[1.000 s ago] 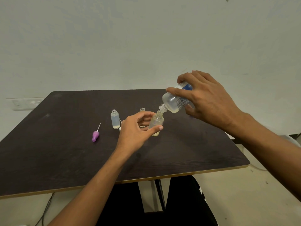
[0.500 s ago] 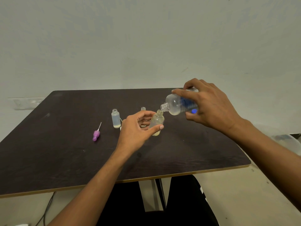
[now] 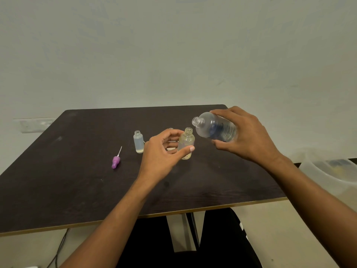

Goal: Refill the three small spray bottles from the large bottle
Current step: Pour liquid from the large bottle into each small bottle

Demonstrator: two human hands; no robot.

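Observation:
My left hand (image 3: 161,154) grips a small clear yellowish bottle (image 3: 186,141), uncapped and upright on the dark table (image 3: 77,186). My right hand (image 3: 245,136) holds the large clear bottle (image 3: 214,128) with a blue label, tilted with its open mouth raised up and left, just right of the small bottle's neck and apart from it. A second small open bottle (image 3: 138,141) stands to the left. The neck of a third small bottle (image 3: 171,129) peeks out behind my left fingers; the rest is hidden.
A purple spray cap (image 3: 116,161) with its white tube lies on the table at the left. A translucent plastic bin (image 3: 328,175) sits off the table's right edge. A pale wall rises behind the table. A cable hangs below the front left edge.
My right hand has pulled the large bottle back to the right and tipped its mouth upward, away from the small bottle's neck. The left hand and small bottle stayed put.

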